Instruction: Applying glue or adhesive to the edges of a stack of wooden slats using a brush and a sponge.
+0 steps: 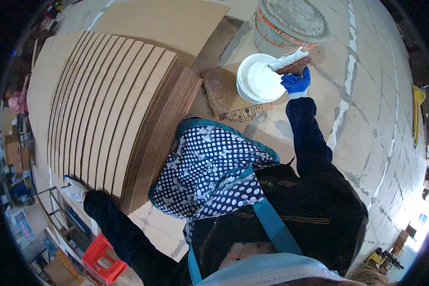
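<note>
A tall stack of brown cardboard sheets stands at the left, its top sheets fanned so that a strip of each shows. My left hand, in a white and blue glove, rests at the near left edge of the fanned sheets, fingers stretched out. My right hand, in a blue glove, grips a wide brush with a brown body. White paste coats the brush's bristles, which are over the rim of a white bucket. Thick white paste is in the bucket.
Behind the white bucket stands a larger, crusted grey bucket. A flat cardboard sheet lies beyond the stack, and a printed cardboard piece under the white bucket. A red plastic stool and a metal frame are at lower left.
</note>
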`<act>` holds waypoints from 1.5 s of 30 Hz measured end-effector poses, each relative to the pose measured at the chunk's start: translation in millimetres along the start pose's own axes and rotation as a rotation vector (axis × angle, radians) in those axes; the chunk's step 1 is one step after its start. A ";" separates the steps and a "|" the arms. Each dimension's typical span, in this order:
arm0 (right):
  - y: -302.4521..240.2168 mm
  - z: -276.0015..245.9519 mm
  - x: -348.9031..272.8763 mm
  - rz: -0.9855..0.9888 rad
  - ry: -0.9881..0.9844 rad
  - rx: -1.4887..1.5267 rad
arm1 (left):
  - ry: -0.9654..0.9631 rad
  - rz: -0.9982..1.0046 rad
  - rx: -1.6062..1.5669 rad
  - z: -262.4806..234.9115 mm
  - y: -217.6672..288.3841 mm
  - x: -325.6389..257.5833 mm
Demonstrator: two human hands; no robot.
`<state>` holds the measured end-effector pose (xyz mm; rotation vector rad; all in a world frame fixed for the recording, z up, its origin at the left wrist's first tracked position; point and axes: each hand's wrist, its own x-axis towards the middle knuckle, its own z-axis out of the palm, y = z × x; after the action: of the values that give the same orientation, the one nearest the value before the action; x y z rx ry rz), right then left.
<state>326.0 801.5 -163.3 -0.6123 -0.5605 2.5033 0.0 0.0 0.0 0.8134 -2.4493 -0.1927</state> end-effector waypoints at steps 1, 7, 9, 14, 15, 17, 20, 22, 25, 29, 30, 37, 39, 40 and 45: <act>1.6 0.9 1.2 0.017 -0.031 0.034 | 0.004 0.031 -0.007 -0.3 0.5 1.3; -2.9 -1.5 -0.2 0.061 0.104 0.171 | 0.058 0.147 0.016 -5.4 5.4 -18.0; 4.4 3.2 -1.0 0.024 -0.207 0.015 | -0.123 0.092 0.084 -11.4 5.2 -21.5; 59.9 7.2 -2.8 -0.662 -0.134 -1.243 | 0.049 0.049 -0.053 -12.2 4.3 -12.8; 68.5 2.8 -2.1 -0.986 -0.318 -1.549 | 0.103 0.074 -0.042 -10.0 4.0 -10.8; 75.2 -9.8 -6.0 -0.552 -0.141 -1.507 | 0.096 0.051 -0.073 -7.8 1.6 -6.7; 67.9 -26.4 -18.5 -0.601 -0.234 -1.980 | 0.058 0.028 -0.093 -1.9 -3.3 -7.9; 65.0 -28.8 -21.3 -0.720 -0.238 -2.015 | 0.026 -0.011 -0.111 -1.3 -6.1 -3.3; 49.2 -26.3 -19.2 -0.668 -0.262 -2.169 | -0.017 -0.020 -0.143 0.5 -12.5 6.3; 29.2 -18.9 -22.0 -0.738 -0.311 -2.532 | -0.177 -0.073 -0.260 -1.8 -34.6 50.9; 24.2 -15.7 -22.3 -0.793 -0.388 -2.426 | -0.168 -0.112 -0.276 2.0 -37.3 62.1; -23.4 7.0 -26.6 -0.953 -0.288 -2.604 | -0.310 -0.188 -0.553 40.4 -20.6 77.6; -36.7 14.8 -31.7 -1.181 -0.376 -2.568 | -0.193 -0.183 -0.222 42.7 -13.8 65.3; -40.3 21.7 -34.4 -1.223 -0.377 -2.586 | -0.210 -0.220 -0.263 40.5 -13.2 63.4; -21.8 111.6 -54.7 -1.675 -0.480 -2.357 | 0.012 -0.172 -0.549 41.7 -13.6 55.6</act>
<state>318.7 758.9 -44.7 0.1138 -2.4135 -0.4520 -52.7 -45.2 -13.8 0.7626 -2.1477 -0.8742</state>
